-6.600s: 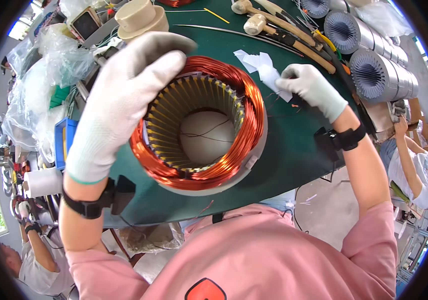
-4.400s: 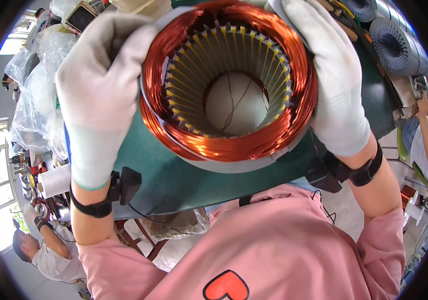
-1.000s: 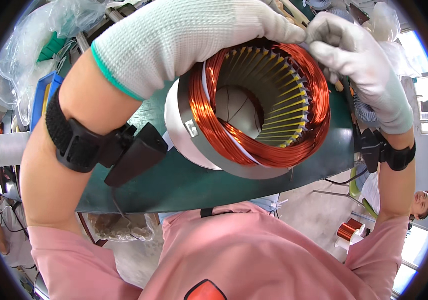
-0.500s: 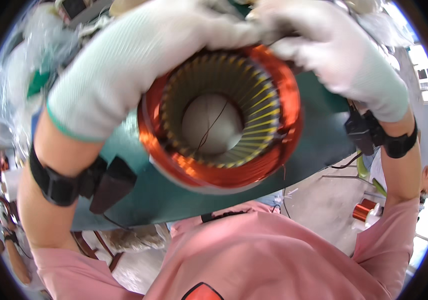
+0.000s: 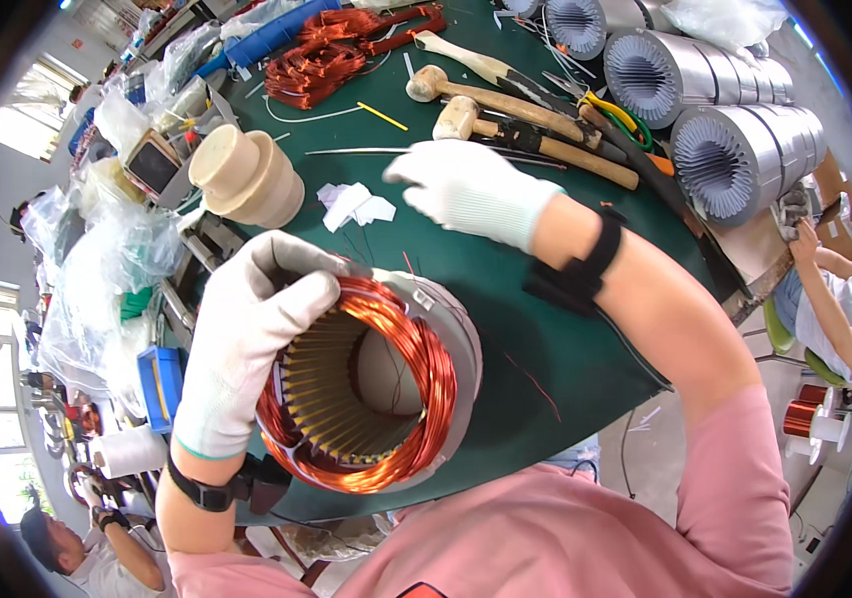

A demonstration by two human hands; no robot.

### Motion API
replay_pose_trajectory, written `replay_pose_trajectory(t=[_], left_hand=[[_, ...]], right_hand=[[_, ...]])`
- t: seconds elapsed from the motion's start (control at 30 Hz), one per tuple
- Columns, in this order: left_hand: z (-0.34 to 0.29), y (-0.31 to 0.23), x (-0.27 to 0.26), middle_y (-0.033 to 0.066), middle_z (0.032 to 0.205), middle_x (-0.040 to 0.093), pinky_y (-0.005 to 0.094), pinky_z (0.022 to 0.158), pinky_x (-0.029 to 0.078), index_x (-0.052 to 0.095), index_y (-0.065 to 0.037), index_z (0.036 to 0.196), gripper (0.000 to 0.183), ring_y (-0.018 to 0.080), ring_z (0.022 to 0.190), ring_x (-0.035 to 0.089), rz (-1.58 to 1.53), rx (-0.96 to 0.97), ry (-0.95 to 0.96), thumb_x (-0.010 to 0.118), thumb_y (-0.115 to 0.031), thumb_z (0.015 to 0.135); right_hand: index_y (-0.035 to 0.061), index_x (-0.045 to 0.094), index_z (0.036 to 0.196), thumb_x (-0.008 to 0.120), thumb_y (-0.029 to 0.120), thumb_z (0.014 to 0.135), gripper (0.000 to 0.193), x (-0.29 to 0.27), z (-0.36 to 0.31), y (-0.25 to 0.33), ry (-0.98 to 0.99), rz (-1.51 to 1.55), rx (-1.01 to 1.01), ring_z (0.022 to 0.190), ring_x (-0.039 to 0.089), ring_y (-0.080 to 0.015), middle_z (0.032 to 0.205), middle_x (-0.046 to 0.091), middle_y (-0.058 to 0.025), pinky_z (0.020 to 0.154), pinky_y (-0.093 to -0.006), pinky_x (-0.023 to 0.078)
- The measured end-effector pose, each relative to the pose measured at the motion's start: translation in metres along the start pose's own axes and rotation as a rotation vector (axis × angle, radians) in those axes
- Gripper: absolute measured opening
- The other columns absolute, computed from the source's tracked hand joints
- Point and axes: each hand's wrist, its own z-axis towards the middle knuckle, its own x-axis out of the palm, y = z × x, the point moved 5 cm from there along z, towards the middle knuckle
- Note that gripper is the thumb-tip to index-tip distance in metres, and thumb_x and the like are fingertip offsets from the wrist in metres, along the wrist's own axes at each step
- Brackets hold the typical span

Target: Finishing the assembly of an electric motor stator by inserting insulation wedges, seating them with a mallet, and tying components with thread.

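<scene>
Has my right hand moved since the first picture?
Yes, leftward as seen against the nearest wooden mallet: the right hand was by its handle's end and is now just below its pale head.

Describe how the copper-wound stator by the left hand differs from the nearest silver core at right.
The wound stator has copper coils around its opening; the silver core shows none. The wound stator opens toward the camera; the silver core lies on its side, opening leftward. Both are hollow, slotted cylinders.
</scene>
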Motion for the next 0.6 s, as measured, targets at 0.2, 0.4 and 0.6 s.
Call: replay_pose_trajectory(t=[0.2,0.4,0.6], left_hand=[[0.005,0.001,0.006,0.0084,0.100,0.071,0.0255,0.084,0.052,0.066,0.003,0.103,0.023,0.0107,0.089,0.065,0.030,-0.003,-0.012,0.070,-0.010,0.084],[-0.004,-0.008,0.009,0.0069,0.100,0.071,0.0253,0.086,0.051,0.065,0.002,0.103,0.021,0.0099,0.091,0.064,0.083,0.000,-0.017,0.069,-0.013,0.088],[-0.006,0.001,0.003,0.0029,0.096,0.067,0.0241,0.081,0.050,0.065,0.002,0.103,0.022,0.0079,0.086,0.061,0.022,0.054,-0.033,0.069,-0.016,0.091]], right_hand=[[0.0056,0.067,0.116,0.070,0.049,0.085,0.053,0.059,0.075,0.014,0.338,-0.092,0.265,0.116,0.060,-0.0368,0.119,0.061,-0.0204,0.095,-0.0496,0.051],[0.0156,0.070,0.107,0.061,0.034,0.094,0.024,0.055,0.034,-0.016,0.189,-0.282,0.205,0.102,0.061,-0.0326,0.106,0.061,-0.0141,0.084,-0.0470,0.053],[0.0131,0.070,0.117,0.068,0.021,0.090,0.028,-0.036,-0.106,-0.015,0.158,-0.197,0.332,0.106,0.059,-0.0320,0.112,0.059,-0.0101,0.092,-0.0436,0.053]])
